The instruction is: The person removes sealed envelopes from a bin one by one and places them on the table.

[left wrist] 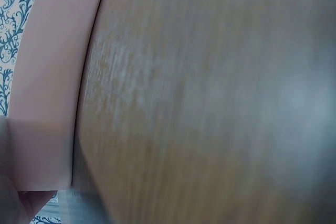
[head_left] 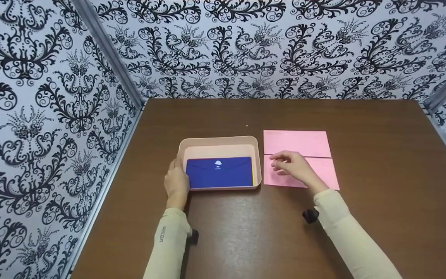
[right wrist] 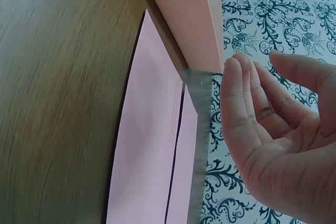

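Note:
A pale pink tray holds a blue envelope with a white emblem on its flap. Narrow orange and yellow edges peek out beneath the envelope's right side. At the tray's left end, my left hand grips the wall near the front corner, fingers along the outside. Right of the tray lie two pink envelopes, the far one and the near one, with a dark gap between them. Above the near one is my right hand, fingers loosely bent and holding nothing; the right wrist view shows its palm.
The brown wooden table meets patterned wall panels at the back and left. A tiny pale speck lies behind the tray. Dark wrist cameras, such as the right one, stick out from the sleeves.

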Demonstrator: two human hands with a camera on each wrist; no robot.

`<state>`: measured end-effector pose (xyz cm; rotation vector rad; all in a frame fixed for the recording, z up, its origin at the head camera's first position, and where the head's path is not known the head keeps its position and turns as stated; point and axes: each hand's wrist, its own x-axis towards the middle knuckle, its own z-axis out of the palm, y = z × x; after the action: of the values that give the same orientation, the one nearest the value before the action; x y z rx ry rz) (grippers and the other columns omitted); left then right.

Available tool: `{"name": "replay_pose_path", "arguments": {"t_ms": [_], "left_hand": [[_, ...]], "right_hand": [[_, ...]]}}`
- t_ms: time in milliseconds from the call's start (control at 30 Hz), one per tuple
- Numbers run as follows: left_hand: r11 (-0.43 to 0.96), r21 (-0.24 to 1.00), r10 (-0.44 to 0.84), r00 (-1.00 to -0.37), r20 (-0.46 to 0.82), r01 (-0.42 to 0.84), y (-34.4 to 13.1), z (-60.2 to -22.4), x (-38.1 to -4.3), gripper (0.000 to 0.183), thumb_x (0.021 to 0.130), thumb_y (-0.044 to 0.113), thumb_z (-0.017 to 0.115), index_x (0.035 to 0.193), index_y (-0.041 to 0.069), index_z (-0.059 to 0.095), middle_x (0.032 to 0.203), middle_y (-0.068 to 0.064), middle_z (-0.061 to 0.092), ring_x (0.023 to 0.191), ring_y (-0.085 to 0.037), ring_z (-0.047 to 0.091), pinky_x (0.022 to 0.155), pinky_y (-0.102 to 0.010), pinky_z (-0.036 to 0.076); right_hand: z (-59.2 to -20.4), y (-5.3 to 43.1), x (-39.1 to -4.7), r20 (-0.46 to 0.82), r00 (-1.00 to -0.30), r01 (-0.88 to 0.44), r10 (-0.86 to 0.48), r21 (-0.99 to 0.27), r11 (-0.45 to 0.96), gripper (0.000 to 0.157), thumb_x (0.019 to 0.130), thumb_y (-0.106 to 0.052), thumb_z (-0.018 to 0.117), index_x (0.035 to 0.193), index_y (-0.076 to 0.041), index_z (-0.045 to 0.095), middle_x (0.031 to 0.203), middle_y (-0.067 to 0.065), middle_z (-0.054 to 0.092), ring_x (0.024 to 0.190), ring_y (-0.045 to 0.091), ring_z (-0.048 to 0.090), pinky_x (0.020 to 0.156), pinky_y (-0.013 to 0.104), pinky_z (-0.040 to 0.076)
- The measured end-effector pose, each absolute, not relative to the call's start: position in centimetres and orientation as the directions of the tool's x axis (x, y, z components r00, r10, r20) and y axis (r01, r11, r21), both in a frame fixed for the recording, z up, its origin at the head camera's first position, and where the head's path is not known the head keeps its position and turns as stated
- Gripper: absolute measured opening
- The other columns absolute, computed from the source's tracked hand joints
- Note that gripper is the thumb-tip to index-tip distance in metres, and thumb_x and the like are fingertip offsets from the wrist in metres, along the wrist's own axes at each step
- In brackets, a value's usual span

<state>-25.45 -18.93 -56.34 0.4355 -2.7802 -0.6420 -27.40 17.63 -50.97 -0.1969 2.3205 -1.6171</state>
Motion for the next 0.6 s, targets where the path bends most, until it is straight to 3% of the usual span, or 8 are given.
{"name": "replay_pose_path", "arguments": {"t_ms": [600], "left_hand": [[0.864, 0.457, -0.333, -0.921, 0.203, -0.211, -19.0, -56.5, -25.5, 0.053, 0.094, 0.002, 0.049, 0.146, 0.010, 0.048, 0.136, -0.013, 0.062, 0.102, -0.044, 0.068, 0.086, -0.055, 0.056]], "right_hand": [[-50.9, 15.9, -27.4, -0.167, -0.942, 0.056, -0.292, -0.934, 0.352, 0.034, 0.095, -0.007, 0.061, 0.124, 0.011, 0.061, 0.104, 0.026, 0.069, 0.086, 0.021, 0.072, 0.078, 0.033, 0.062]]}}
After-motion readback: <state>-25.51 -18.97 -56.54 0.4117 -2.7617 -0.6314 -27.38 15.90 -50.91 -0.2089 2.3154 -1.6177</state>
